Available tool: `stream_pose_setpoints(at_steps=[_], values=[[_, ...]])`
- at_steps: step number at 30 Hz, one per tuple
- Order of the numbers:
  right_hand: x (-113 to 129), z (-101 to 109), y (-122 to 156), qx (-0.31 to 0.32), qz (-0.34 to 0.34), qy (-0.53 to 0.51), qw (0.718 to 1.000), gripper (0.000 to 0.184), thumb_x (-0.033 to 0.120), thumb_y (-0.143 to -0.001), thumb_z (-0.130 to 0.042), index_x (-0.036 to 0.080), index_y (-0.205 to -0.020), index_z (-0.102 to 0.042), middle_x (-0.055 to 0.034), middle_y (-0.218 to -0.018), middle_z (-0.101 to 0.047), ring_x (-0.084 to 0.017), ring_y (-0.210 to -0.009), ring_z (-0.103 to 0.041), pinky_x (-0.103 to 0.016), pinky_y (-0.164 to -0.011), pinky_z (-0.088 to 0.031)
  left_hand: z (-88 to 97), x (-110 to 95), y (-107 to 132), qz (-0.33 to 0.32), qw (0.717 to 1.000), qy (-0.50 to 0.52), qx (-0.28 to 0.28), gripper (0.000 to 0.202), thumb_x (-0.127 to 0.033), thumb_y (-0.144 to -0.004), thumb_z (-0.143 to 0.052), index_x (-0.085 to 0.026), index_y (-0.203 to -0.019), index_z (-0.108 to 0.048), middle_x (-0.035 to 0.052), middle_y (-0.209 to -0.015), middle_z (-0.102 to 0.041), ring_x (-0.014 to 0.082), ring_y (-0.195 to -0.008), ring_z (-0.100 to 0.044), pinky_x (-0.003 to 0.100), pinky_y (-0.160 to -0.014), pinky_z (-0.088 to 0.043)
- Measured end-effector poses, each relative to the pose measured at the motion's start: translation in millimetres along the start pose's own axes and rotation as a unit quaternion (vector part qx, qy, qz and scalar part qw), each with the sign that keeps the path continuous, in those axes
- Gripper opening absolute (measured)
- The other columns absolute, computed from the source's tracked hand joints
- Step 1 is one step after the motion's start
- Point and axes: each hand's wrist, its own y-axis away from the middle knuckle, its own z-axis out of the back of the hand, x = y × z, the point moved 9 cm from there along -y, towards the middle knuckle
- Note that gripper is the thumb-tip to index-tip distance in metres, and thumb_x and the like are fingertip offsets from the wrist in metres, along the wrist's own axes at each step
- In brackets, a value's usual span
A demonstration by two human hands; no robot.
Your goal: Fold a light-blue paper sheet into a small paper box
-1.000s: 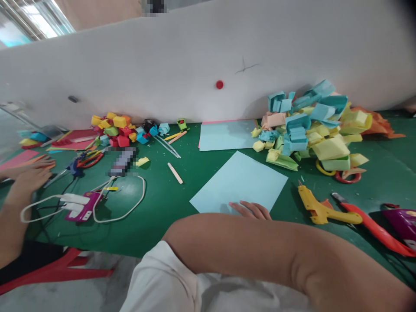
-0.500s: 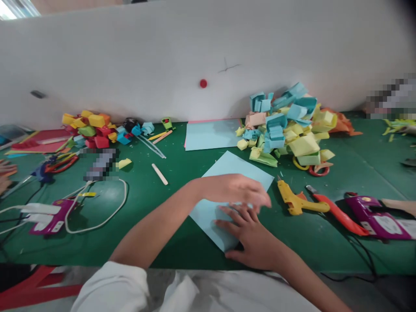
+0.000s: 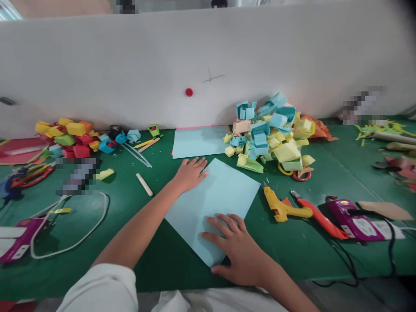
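A light blue sheet of paper lies turned cornerwise on the green table in front of me, with a faint crease down it. My left hand rests at the sheet's upper left edge, fingers stretched out and pointing away from me. On the lower right part of the sheet lies my right hand, palm down with fingers spread, covering the right near edge. Neither hand grips anything. Just right of the sheet is a yellow glue gun, and an orange-handled cutter lies beside it.
Folded blue and yellow paper pieces are heaped at the back right. More blue sheets lie by the white partition. Colourful paper cubes, a phone and a white cable are at left; a purple power strip is at right.
My left hand has moved left, from above my right hand to the sheet's upper left edge. The right hand stays spread on the paper. The whole view has shifted somewhat.
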Motion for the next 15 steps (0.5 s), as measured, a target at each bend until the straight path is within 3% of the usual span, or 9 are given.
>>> stream_pose_setpoints(at_steps=[4, 9, 12, 15], values=[[-0.2, 1.3, -0.5, -0.007, 0.002, -0.010, 1.000, 0.073, 0.056, -0.082, -0.068, 0.041, -0.149, -0.043, -0.0008, -0.165, -0.031, -0.036, -0.149, -0.023, -0.061, -0.119, -0.012, 1.5, 48.9, 50.6, 0.094, 0.994, -0.040, -0.047, 0.063, -0.048, -0.105, -0.020, -0.017, -0.157, -0.035, 0.0080, -0.165, -0.028, 0.0305, -0.153, -0.021, 0.054, -0.116, -0.019], [-1.1, 0.4, -1.4, -0.035, 0.000, -0.018, 0.999, 0.062, 0.055, -0.087, -0.064, 0.042, -0.145, -0.048, 0.0003, -0.164, -0.033, -0.035, -0.147, -0.028, -0.060, -0.118, -0.015, 18.4, 116.7, 121.4, 0.225, 0.966, -0.076, -0.100, 0.061, -0.046, -0.103, -0.023, -0.015, -0.148, -0.050, 0.0153, -0.156, -0.045, 0.0398, -0.149, -0.028, 0.063, -0.108, -0.024], [-1.3, 0.7, -0.7, -0.058, 0.002, -0.017, 0.998, 0.056, 0.052, -0.091, -0.062, 0.041, -0.144, -0.050, -0.0003, -0.163, -0.036, -0.035, -0.145, -0.031, -0.060, -0.116, -0.018, 27.4, 127.2, 149.0, 0.246, 0.957, -0.085, -0.126, 0.055, -0.043, -0.103, -0.026, -0.017, -0.138, -0.060, 0.0137, -0.151, -0.052, 0.0387, -0.147, -0.032, 0.063, -0.108, -0.024], [0.7, 5.1, 0.4, -0.082, 0.013, -0.019, 0.996, 0.049, 0.047, -0.093, -0.061, 0.037, -0.140, -0.055, -0.0025, -0.158, -0.044, -0.034, -0.141, -0.036, -0.059, -0.113, -0.025, 31.1, 116.9, 165.4, 0.244, 0.954, -0.078, -0.158, 0.052, -0.038, -0.103, -0.025, -0.018, -0.129, -0.066, 0.0126, -0.145, -0.059, 0.0349, -0.144, -0.040, 0.061, -0.110, -0.024]])
